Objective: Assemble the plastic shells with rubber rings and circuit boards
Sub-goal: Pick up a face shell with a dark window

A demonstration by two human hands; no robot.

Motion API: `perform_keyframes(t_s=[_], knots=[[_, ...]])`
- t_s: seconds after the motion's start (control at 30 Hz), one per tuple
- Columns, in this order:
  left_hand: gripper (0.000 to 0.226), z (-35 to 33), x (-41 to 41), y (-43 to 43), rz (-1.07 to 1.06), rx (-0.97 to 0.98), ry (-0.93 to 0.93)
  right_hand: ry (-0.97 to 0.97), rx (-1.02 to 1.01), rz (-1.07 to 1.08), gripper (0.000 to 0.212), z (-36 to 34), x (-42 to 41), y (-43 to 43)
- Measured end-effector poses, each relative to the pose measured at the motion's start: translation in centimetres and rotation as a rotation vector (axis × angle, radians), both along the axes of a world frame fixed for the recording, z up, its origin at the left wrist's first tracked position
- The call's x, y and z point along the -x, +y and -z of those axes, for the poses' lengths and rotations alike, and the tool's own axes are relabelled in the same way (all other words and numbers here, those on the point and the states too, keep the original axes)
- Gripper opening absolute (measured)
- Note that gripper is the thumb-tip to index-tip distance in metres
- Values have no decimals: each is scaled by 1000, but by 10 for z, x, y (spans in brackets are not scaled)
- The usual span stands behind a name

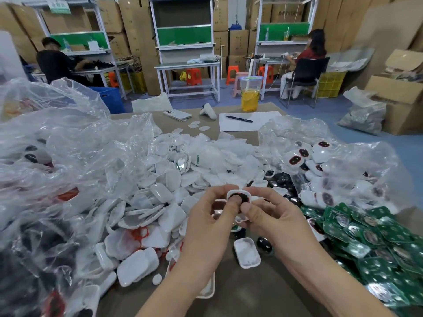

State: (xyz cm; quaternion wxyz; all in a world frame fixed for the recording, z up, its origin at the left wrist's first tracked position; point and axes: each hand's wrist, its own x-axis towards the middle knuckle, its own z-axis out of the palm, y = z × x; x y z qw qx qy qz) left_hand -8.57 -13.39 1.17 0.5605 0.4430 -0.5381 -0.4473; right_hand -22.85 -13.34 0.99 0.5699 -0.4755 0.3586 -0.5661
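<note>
White plastic shell pinched between left hand and right hand.

Honestly nothing here is legible. The green sign on top of the far-left workstation has white lettering, but it's just a blur. The cardboard boxes stacked at the back carry dark print, too small to make out. Same with the green circuit boards at the table's right edge, markings unreadable

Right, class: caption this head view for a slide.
Left hand and right hand hold a white shell amid shell heaps and circuit boards.
</note>
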Motion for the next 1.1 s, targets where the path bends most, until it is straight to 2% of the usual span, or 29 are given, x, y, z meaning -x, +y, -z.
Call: perform_keyframes(t_s=[0.17,0.23,0.3,0.4,0.5,0.63,0.73,0.87,1.1], knots=[[10,-3,-1,2,-87,78,-149,84,23,31,20,-2,3,-1],[13,-6,-4,4,-36,109,-202,134,41,55,15,-4,5,-2],[19,-10,-8,6,28,127,-269,198,59,95,21,-4,9,-3],[18,-10,-15,9,11,181,-396,187,56,163,14,-5,15,-5],[21,-5,-19,14,8,257,-640,126,34,247,12,-5,23,-9],[42,7,-7,24,140,452,-1120,-38,14,292,12,-5,32,-13],[51,13,3,26,211,440,-1321,-32,35,318,13,-4,35,-14],[48,12,3,21,187,432,-1386,-12,43,355,13,-5,35,-13],[22,12,1,23,142,522,-1362,38,41,376,12,-6,32,-13]])
